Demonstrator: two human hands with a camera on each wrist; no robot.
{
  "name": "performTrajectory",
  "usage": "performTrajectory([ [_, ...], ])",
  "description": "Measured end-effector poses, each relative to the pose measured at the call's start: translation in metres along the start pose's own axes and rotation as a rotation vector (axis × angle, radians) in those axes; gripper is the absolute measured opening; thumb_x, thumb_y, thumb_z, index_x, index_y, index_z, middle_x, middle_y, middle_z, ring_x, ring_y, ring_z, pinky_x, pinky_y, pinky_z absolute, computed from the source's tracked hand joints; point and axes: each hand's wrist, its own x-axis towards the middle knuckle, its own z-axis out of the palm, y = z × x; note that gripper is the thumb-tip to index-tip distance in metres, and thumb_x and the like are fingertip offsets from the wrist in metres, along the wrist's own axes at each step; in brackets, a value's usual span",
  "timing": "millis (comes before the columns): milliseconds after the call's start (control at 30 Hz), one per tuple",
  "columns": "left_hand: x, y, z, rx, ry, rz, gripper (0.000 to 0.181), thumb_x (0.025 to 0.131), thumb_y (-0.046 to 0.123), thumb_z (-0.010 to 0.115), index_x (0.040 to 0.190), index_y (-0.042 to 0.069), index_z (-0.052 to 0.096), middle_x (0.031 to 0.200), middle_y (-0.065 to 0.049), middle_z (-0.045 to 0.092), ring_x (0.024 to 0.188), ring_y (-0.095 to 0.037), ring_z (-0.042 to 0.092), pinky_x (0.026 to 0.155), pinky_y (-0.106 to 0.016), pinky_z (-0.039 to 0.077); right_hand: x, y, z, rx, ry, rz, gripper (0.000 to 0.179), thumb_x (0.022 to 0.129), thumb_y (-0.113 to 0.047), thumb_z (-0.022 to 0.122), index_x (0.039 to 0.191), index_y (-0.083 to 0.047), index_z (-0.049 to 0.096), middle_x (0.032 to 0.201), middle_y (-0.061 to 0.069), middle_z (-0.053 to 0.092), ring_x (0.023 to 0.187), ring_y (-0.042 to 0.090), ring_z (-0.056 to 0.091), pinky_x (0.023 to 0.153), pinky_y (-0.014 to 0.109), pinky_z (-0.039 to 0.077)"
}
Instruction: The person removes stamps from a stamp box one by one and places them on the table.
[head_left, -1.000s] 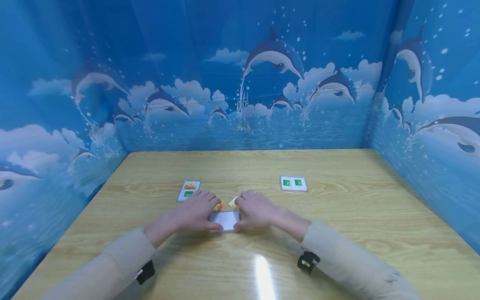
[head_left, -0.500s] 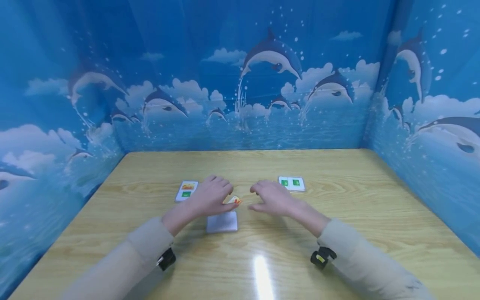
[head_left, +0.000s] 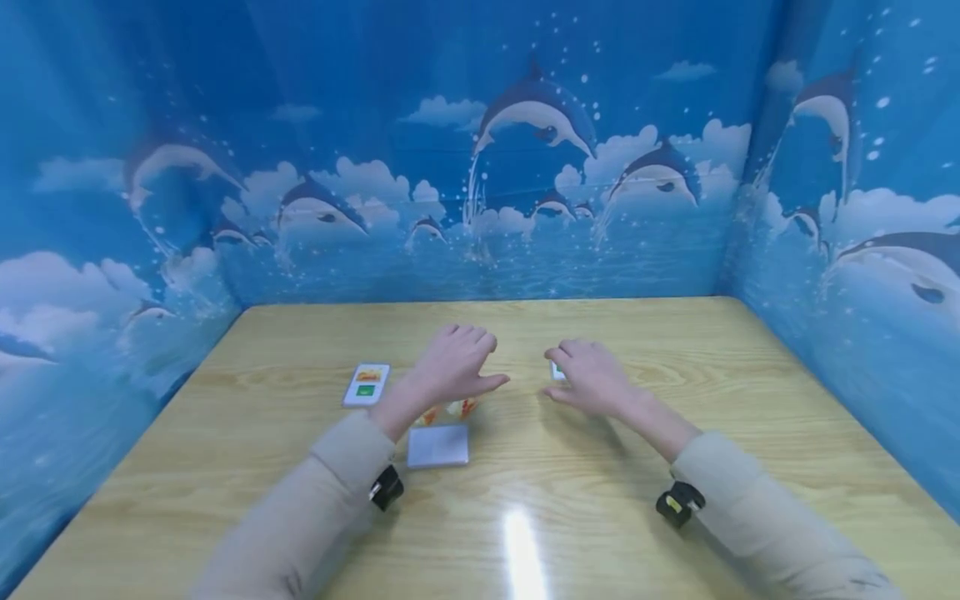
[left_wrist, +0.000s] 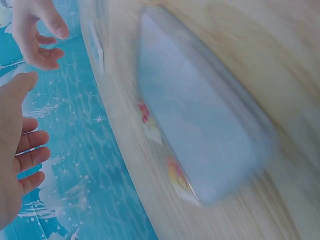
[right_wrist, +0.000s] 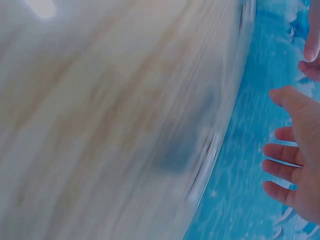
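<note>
Left hand (head_left: 452, 367) and right hand (head_left: 592, 379) empty, thumbs apart from fingers.
White-and-green flat card (head_left: 557, 374), apparently plastic-cased, on the desk (head_left: 600, 533), partly hidden behind the right hand; likely light, stiff, slick: grip opposite edges.

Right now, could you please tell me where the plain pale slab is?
In the head view, the plain pale slab lies on the table just left of centre, nearer the person than the two small orange-printed pieces.
</note>
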Motion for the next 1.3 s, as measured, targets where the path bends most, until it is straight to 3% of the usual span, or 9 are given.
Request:
performTrajectory([
  [167, 0.018, 0.008, 0.002, -0.014, -0.06, -0.054, 0.053, 0.082, 0.055, 0.06, 0.108, 0.01, 0.058, 0.099, -0.003, 0.061, 0.092, -0.019, 0.054, 0.086, -0.038, 0.042, -0.004, 0.019, 0.0, -0.031, 0.035, 0.03, 0.054, 0.078, -0.038, 0.071, 0.115, 0.0, 0.059, 0.108, 0.016, 0.058, 0.1, 0.033, 0.054, 0.08, 0.048, 0.046],
  [433, 0.048, 0.021, 0.011, -0.011, -0.136, -0.094, 0.065, 0.081, 0.06, 0.057, 0.122, 0.009, 0.053, 0.115, -0.006, 0.059, 0.109, -0.023, 0.052, 0.096, -0.04, 0.039, -0.005, 0.044, 0.005, -0.063, -0.04, 0.138, 0.065, 0.078, -0.044, 0.067, 0.122, 0.002, 0.054, 0.115, 0.02, 0.055, 0.106, 0.036, 0.051, 0.087, 0.052, 0.042],
  [767, 0.078, 0.033, 0.02, -0.011, -0.168, -0.136, 0.069, 0.08, 0.063, 0.057, 0.119, 0.007, 0.053, 0.114, -0.007, 0.057, 0.107, -0.022, 0.051, 0.094, -0.037, 0.038, -0.002, 0.068, 0.009, -0.054, -0.1, 0.221, 0.071, 0.078, -0.046, 0.065, 0.127, 0.003, 0.049, 0.119, 0.022, 0.053, 0.105, 0.036, 0.05, 0.082, 0.052, 0.043],
  [1000, 0.092, 0.045, 0.032, -0.014, -0.25, -0.181, 0.07, 0.08, 0.064, 0.055, 0.12, 0.007, 0.051, 0.113, -0.007, 0.056, 0.106, -0.022, 0.05, 0.093, -0.036, 0.039, -0.001, 0.075, 0.014, 0.012, -0.136, 0.227, 0.073, 0.077, -0.046, 0.068, 0.128, 0.003, 0.048, 0.121, 0.023, 0.052, 0.106, 0.037, 0.05, 0.083, 0.052, 0.043],
  [1300, 0.099, 0.056, 0.049, -0.026, -0.292, -0.232, 0.072, 0.08, 0.067, 0.052, 0.124, 0.011, 0.048, 0.115, -0.004, 0.054, 0.107, -0.02, 0.048, 0.095, -0.038, 0.036, 0.001, 0.079, 0.019, 0.031, -0.184, 0.181, 0.076, 0.077, -0.05, 0.066, 0.129, 0.003, 0.048, 0.121, 0.022, 0.051, 0.106, 0.036, 0.049, 0.084, 0.052, 0.043],
])
